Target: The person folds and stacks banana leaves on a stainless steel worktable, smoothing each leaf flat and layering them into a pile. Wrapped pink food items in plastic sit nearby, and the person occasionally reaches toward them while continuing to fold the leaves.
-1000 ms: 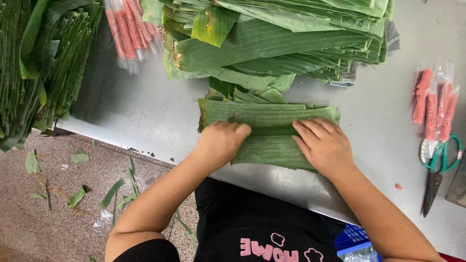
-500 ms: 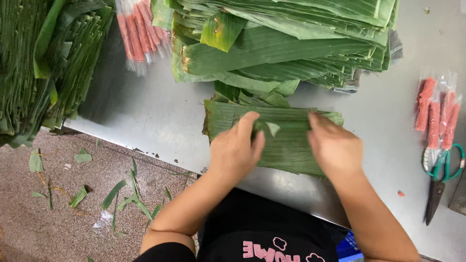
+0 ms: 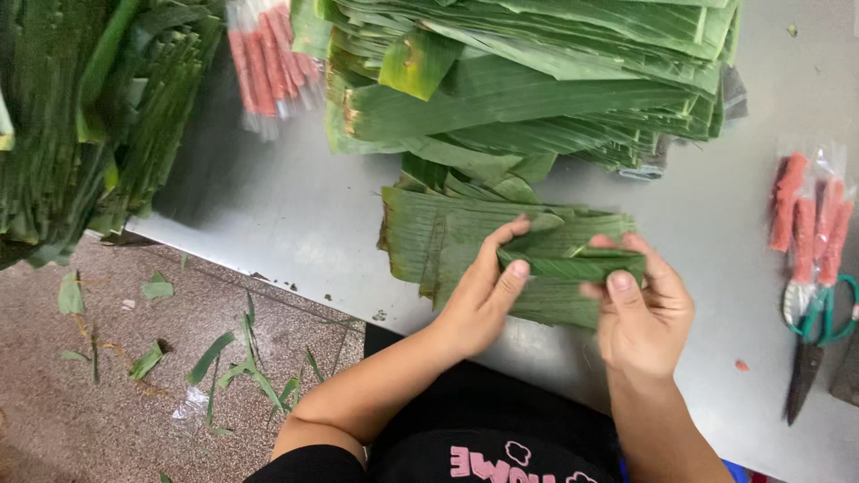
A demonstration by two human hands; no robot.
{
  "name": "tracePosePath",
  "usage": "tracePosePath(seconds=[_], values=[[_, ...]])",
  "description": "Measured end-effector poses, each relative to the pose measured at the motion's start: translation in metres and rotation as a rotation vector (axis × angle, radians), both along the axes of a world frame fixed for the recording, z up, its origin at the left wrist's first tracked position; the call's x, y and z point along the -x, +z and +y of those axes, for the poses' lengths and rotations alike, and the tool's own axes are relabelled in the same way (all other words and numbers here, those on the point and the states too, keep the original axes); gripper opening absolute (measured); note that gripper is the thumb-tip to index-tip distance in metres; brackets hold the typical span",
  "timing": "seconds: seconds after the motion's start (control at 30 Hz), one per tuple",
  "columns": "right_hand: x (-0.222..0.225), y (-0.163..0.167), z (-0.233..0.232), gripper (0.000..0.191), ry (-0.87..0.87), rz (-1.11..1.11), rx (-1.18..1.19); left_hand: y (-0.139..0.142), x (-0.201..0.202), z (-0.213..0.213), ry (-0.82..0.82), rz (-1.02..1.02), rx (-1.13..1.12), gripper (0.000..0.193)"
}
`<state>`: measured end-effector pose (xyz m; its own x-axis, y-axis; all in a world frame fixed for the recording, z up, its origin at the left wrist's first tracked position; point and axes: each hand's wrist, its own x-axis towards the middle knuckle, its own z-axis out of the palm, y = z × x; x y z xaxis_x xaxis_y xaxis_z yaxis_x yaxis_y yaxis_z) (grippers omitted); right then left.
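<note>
At the centre of the frame, the left hand [image 3: 483, 300] and the right hand [image 3: 640, 313] together held a narrow folded strip of green banana leaf [image 3: 573, 266], each hand pinching one end between thumb and curled fingers, just above a small flat stack of cut green leaf pieces [image 3: 429, 237] lying on the grey metal table [image 3: 268, 215]. A large pile of long green leaves [image 3: 537, 80] occupied the upper centre, touching the small stack's far edge. At the right edge lay green-handled scissors [image 3: 819, 344] beside clear packets of pink-orange sticks [image 3: 805, 215].
</note>
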<state>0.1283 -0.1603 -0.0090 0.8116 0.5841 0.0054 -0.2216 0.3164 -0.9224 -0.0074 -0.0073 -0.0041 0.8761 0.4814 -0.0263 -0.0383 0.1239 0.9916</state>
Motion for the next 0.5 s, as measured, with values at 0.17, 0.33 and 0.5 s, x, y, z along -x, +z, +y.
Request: tracePosePath(seconds=[0.17,0.33,0.5], values=[[-0.004,-0.018,-0.007,0.036,0.117,0.383,-0.083,-0.024,0.006,-0.016,-0.043,-0.214,0.506,0.040],[-0.007,-0.024,-0.028,0.032,0.184,0.491,-0.014,-0.016,0.016,-0.009,-0.152,-0.109,0.506,0.043],[-0.059,0.002,-0.107,0.028,-0.553,-0.884,0.653,0.007,0.015,0.013,-0.210,0.162,-0.833,0.064]])
